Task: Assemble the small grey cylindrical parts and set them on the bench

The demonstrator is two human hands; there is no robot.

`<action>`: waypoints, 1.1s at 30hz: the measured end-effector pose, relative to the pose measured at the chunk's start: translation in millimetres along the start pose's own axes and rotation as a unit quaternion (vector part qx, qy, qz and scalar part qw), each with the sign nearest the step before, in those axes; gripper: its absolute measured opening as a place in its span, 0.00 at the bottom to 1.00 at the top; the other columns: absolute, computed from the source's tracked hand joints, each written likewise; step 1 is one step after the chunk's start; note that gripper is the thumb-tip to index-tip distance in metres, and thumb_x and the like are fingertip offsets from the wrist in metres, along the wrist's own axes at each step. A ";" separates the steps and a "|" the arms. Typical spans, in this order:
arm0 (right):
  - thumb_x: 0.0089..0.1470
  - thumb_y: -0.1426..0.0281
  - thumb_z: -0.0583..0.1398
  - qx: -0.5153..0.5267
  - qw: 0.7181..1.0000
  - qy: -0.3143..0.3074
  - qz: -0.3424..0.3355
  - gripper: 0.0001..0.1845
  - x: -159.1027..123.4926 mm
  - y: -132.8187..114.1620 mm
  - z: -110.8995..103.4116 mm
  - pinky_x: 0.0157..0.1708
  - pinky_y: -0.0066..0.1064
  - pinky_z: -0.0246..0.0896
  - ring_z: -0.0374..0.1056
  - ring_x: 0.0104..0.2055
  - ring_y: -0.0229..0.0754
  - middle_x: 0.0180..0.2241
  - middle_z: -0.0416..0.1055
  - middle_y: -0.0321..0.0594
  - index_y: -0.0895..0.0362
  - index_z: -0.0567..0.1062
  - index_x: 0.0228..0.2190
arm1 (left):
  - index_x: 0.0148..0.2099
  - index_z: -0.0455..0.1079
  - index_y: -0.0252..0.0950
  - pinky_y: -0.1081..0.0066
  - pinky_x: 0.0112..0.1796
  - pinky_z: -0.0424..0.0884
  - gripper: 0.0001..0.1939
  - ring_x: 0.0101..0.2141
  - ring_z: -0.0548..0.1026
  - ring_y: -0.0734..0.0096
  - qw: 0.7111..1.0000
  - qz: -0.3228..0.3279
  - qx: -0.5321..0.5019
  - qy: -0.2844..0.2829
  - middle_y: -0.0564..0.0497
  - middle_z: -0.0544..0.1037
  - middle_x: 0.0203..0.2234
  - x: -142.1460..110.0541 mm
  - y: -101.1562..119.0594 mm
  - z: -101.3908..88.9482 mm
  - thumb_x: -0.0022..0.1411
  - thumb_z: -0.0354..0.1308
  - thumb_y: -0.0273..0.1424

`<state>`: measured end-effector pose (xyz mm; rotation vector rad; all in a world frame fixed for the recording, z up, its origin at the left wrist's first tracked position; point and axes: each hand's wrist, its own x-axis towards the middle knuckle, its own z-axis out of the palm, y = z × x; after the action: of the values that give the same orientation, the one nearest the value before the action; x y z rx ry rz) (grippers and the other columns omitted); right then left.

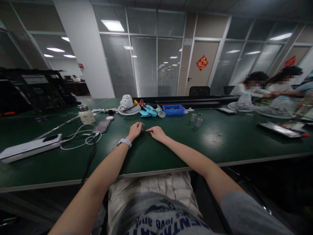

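From my end of the feed, I have both hands low over the green surface point(151, 156), close together in front of the torso. The left hand point(135, 130) has its fingers bent toward the right; the right hand point(157, 133) points its fingers back at it, with a narrow gap between the fingertips. I can't tell whether either one pinches anything (a dark speck shows there, too small for me to make out).

The nearest thing is the light-blue fan blade point(148, 111), lying beyond the hands, just left of a blue basket point(173, 110). A white fan housing point(127, 103) sits left of the blade. To the right of the right hand I see two metal cylinders point(199, 122) upright, near each other. On my left, a white cable point(73, 147) loops beside a long white device point(31, 148). Two co-workers sit far right.
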<state>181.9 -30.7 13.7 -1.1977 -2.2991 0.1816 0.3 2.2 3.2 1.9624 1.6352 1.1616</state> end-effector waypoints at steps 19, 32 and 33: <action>0.58 0.75 0.52 -0.169 0.857 0.344 0.344 0.19 -78.4 176.9 -134.3 0.44 0.35 0.59 0.70 0.43 0.48 0.43 0.76 0.49 0.56 0.78 0.45 | 0.44 0.75 0.36 0.70 0.35 0.67 0.20 0.30 0.75 0.66 1.000 0.005 0.020 -0.012 0.50 0.79 0.27 -1.0 1.9 -0.7 0.65 0.45 0.41; 0.58 0.77 0.52 -0.160 0.852 0.359 0.347 0.19 -81.3 176.1 -135.1 0.44 0.33 0.59 0.71 0.44 0.47 0.42 0.77 0.48 0.56 0.79 0.43 | 0.44 0.75 0.37 0.70 0.34 0.67 0.20 0.30 0.75 0.66 1.000 0.008 0.023 -0.017 0.50 0.79 0.27 1.6 -1.5 0.4 0.65 0.45 0.41; 0.58 0.76 0.52 -0.160 0.851 0.358 0.350 0.18 -81.4 175.9 -135.3 0.44 0.33 0.60 0.71 0.44 0.47 0.42 0.77 0.48 0.56 0.79 0.43 | 0.44 0.75 0.37 0.70 0.34 0.66 0.20 0.30 0.75 0.66 1.000 0.008 0.023 -0.017 0.50 0.79 0.27 2.0 -2.0 0.8 0.65 0.45 0.41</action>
<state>416.2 -7.0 34.0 -1.8457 -1.2044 -0.3581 -0.4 4.8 2.0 2.0152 1.6455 1.0998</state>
